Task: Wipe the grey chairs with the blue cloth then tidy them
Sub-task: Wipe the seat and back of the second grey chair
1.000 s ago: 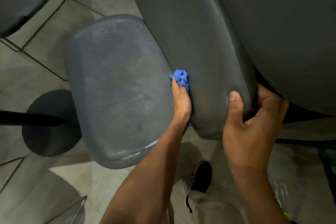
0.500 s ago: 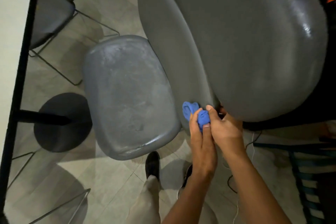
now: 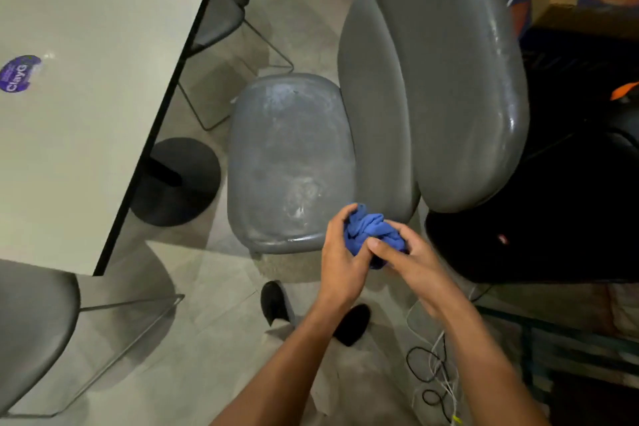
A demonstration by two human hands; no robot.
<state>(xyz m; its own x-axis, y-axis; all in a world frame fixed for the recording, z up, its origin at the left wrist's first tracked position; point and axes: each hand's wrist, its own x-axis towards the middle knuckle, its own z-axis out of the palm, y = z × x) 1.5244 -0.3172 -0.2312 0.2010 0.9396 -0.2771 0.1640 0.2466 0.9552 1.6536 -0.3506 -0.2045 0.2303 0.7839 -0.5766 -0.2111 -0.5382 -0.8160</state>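
Grey tiled floor (image 3: 221,315) lay under the chair (image 3: 294,162) at twelve o'clock from both hands, left hand (image 3: 340,261) and right hand (image 3: 411,259) curled round the cloth (image 3: 370,232), soft, light, probably best gripped bunched in one palm.

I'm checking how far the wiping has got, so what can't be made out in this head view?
- Blue cloth: bunched between left hand and right hand; its lower part is hidden.
- Front of the nearer grey backrest: seen edge-on.
- Seat: pale streaks, whether wet or dusty is unclear.
- Chair at lower left: cut off by the frame edge.
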